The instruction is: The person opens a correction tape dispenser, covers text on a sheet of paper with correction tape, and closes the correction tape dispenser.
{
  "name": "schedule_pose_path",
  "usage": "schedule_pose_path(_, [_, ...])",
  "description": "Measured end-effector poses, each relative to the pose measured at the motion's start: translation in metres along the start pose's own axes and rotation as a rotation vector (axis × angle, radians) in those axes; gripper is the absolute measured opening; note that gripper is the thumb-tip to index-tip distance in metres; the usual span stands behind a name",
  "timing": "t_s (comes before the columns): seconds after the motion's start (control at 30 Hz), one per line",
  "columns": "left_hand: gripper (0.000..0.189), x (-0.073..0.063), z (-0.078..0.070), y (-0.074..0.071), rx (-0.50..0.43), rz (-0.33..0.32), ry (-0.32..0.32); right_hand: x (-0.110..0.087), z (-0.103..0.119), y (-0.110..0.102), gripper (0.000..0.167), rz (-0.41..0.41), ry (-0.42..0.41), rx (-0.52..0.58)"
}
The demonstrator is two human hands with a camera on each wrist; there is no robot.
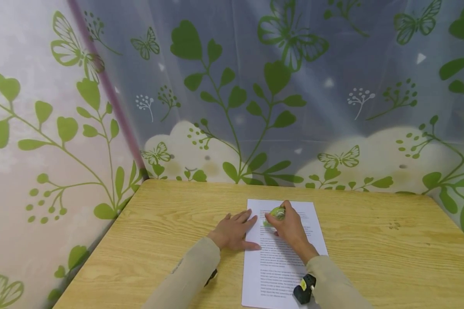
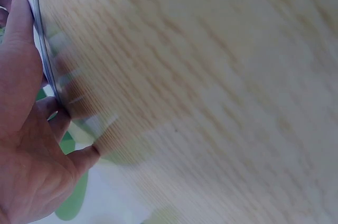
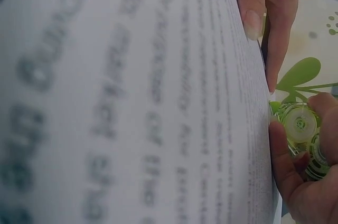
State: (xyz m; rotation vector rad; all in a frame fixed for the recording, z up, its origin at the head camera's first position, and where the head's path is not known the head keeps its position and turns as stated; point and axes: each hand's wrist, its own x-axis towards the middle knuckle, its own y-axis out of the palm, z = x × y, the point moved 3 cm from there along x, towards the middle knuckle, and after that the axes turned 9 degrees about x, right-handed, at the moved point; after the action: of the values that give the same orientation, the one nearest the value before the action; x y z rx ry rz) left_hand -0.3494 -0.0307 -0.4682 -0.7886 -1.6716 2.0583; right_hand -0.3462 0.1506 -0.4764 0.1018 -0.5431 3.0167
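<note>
A white sheet of printed text lies on the wooden table, its lines running across in the head view. My right hand pinches a green see-through correction tape against the upper lines of print. In the right wrist view the round wheels of the correction tape show between thumb and fingers; its tip is hidden. My left hand rests at the sheet's left edge, fingers spread, fingertips and thumb on the paper. The left wrist view shows this left hand from the side, by the edge of the sheet.
The wooden table extends on both sides of the sheet. Behind it and to the left hang curtains with green leaves and butterflies. A dark device with a yellow patch sits at my right wrist, above the sheet's lower right part.
</note>
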Motion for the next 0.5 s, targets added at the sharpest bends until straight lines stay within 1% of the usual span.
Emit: schedule_pose_path(0.5, [0.091, -0.0003, 0.0002, -0.0014, -0.012, -0.001, 0.005, -0.0006, -0.0005, -0.0010, 0.038, -0.002, 0.019, 0.021])
